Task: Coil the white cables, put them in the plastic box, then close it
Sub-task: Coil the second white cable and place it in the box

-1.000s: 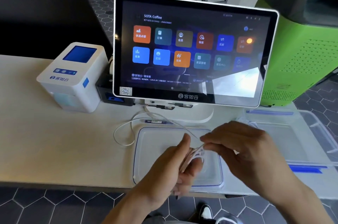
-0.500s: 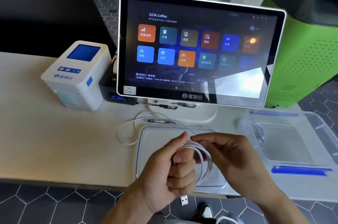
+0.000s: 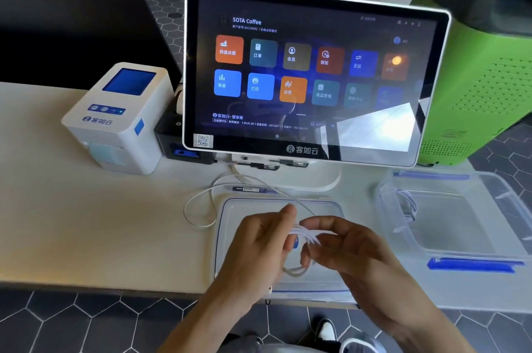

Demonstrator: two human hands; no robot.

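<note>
Both hands hold a white cable (image 3: pixel 306 233) above the clear lid (image 3: pixel 322 208) that lies flat on the counter. My left hand (image 3: pixel 259 249) grips several coiled loops, and its plug end pokes out below the wrist. My right hand (image 3: pixel 345 246) pinches the strands beside it. The cable's loose part (image 3: pixel 198 203) trails in a loop left and back over the counter. The open clear plastic box (image 3: pixel 460 237) with blue clips stands to the right, and another coiled white cable (image 3: pixel 407 203) lies inside it.
A touchscreen terminal (image 3: pixel 311 73) stands just behind the lid, with a pen (image 3: pixel 253 189) at its base. A white label printer (image 3: pixel 121 116) sits at the left and a green machine (image 3: pixel 483 79) at the back right. The counter's front edge runs right under my wrists.
The coil has turned from hanging loops to a flatter bundle stretched between both hands. My right hand has closed in on the strands beside my left.
</note>
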